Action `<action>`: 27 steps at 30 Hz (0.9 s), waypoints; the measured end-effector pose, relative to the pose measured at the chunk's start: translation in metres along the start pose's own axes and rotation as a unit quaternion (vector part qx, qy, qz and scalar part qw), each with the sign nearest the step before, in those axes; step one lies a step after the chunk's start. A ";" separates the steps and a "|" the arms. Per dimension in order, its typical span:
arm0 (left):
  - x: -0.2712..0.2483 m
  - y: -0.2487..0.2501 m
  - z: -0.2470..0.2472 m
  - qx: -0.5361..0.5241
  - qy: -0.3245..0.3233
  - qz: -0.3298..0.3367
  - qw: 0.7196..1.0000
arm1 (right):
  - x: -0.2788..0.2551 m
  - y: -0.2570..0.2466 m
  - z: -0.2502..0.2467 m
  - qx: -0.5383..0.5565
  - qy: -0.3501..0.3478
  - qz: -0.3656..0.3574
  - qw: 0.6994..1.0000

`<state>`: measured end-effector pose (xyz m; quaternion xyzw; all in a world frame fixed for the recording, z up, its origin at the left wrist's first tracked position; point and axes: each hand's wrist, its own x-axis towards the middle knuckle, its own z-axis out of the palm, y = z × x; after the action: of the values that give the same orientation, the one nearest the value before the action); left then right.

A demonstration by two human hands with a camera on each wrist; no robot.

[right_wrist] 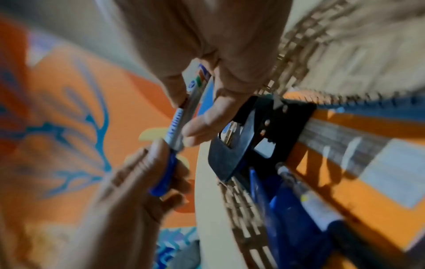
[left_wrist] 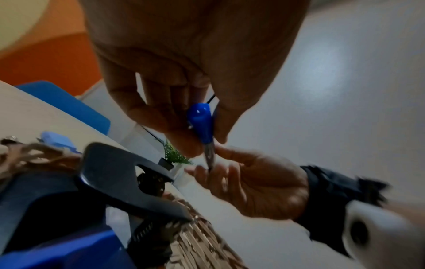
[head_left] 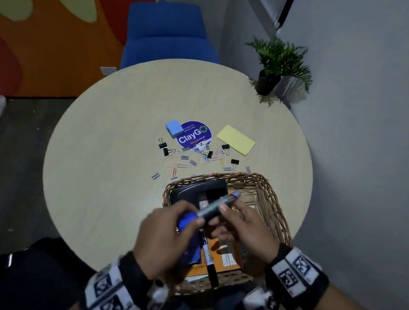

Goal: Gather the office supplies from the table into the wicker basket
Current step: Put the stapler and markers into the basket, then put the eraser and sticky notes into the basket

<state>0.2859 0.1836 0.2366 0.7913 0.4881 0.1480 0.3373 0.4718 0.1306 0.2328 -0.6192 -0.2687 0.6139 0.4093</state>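
Observation:
Both hands hold one blue-capped marker (head_left: 217,205) above the wicker basket (head_left: 272,203) at the table's near edge. My left hand (head_left: 173,230) grips its blue cap (left_wrist: 201,125); my right hand (head_left: 238,223) pinches the grey barrel (right_wrist: 184,112). Inside the basket lie a black hole punch (head_left: 197,189), an orange notebook (head_left: 225,255), a blue item and a black marker (head_left: 210,266). On the table beyond the basket are a blue eraser (head_left: 174,128), yellow sticky notes (head_left: 235,139), black binder clips (head_left: 162,144), paper clips and staple strips.
The round beige table (head_left: 106,151) carries a purple ClayGo sticker (head_left: 196,136) in its middle. A potted plant (head_left: 273,71) stands at the far right edge by the grey wall. A blue chair (head_left: 167,35) is behind the table.

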 end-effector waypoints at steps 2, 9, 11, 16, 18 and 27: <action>-0.004 0.011 0.012 0.012 -0.051 0.035 0.998 | 0.005 -0.003 -0.008 0.076 0.005 0.029 0.997; 0.057 -0.030 -0.017 -0.079 0.006 -0.023 0.997 | 0.013 0.006 -0.049 -0.184 -0.047 0.033 0.981; 0.093 -0.051 -0.029 -0.061 0.049 -0.051 0.996 | 0.012 0.013 -0.048 -0.229 -0.106 0.088 0.964; 0.186 -0.095 -0.022 0.019 0.032 -0.124 0.992 | 0.024 0.029 -0.037 -0.368 -0.201 0.141 0.897; 0.217 -0.103 -0.014 0.072 0.012 -0.141 0.987 | 0.028 0.034 -0.033 -0.406 -0.215 0.157 0.874; 0.309 -0.115 0.015 0.217 -0.056 -0.102 0.969 | 0.058 0.050 -0.012 -0.461 -0.164 0.093 0.867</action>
<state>0.3653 0.4810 0.1179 0.7986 0.5669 -0.0410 0.1980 0.4812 0.1503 0.1585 -0.6502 -0.5252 0.5482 -0.0314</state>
